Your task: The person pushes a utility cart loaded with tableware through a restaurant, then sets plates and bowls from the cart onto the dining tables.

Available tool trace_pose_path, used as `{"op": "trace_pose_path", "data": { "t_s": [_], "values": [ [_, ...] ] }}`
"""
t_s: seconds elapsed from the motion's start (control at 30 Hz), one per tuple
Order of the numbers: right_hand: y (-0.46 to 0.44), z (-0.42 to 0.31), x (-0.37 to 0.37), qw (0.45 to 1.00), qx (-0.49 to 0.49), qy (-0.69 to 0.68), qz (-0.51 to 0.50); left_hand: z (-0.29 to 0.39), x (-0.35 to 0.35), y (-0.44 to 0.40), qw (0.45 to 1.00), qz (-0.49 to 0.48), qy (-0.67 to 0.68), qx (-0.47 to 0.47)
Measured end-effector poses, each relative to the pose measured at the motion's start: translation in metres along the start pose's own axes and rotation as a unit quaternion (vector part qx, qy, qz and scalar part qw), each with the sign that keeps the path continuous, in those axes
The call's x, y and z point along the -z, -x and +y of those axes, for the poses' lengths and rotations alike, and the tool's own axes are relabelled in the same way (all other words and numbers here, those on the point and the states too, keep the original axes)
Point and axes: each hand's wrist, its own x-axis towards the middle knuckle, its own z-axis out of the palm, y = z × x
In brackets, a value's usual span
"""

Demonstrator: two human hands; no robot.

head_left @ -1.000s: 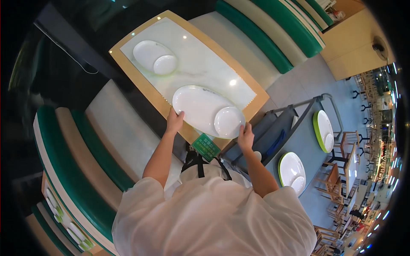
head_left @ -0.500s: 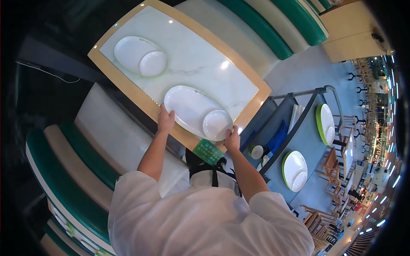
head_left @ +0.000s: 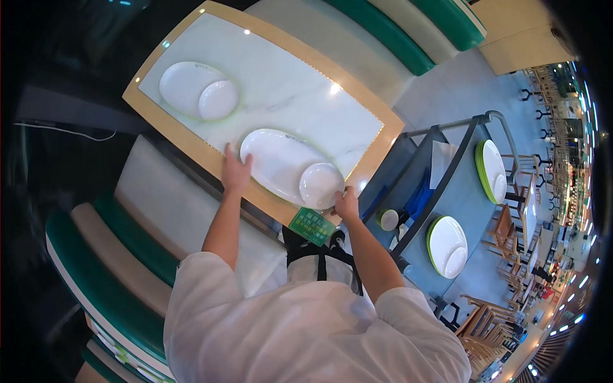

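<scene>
A white oval plate (head_left: 274, 156) with a round dish-like section (head_left: 321, 185) at its right end lies on the marble-topped table (head_left: 268, 96), along the near edge. At the plate's left end is my left hand (head_left: 237, 171), open, its fingers spread beside the rim. My right hand (head_left: 347, 204) is closed on the rim at the right end, by the round section. A similar smaller-looking plate (head_left: 181, 86) sits farther off on the same table. Just below the near plate, a green card with pale lettering (head_left: 311, 226) lies at the table's edge.
To the right stands a grey cart (head_left: 415, 249) bearing a stack of green-edged plates (head_left: 495, 169) and another stack (head_left: 445, 246). A blue cloth (head_left: 421, 198) and a cup (head_left: 387, 220) are on its lower level. Green-and-beige bench seats (head_left: 121, 268) flank the table.
My left hand has let go of the plate's left rim and spread its fingers. The plate now lies flatter on the table. My right hand stays at the right end.
</scene>
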Motion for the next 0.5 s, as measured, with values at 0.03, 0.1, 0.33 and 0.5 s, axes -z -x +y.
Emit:
{"op": "trace_pose_path", "data": {
  "t_s": [0.03,0.1,0.33,0.5],
  "values": [
    [0.009,-0.013,0.011,0.999,-0.044,-0.019,-0.02,-0.001,0.004,-0.015,0.997,0.073,-0.034,-0.011],
    [0.013,-0.016,0.015,0.995,-0.085,-0.039,-0.038,0.009,0.015,-0.047,0.99,0.107,-0.079,-0.035],
    [0.029,0.009,-0.004,0.99,-0.064,-0.125,-0.015,-0.006,0.024,-0.132,0.941,0.019,-0.324,-0.095],
    [0.019,0.012,-0.026,0.951,-0.129,-0.28,-0.027,-0.017,0.048,-0.141,0.918,0.007,-0.387,-0.084]
  ]
}}
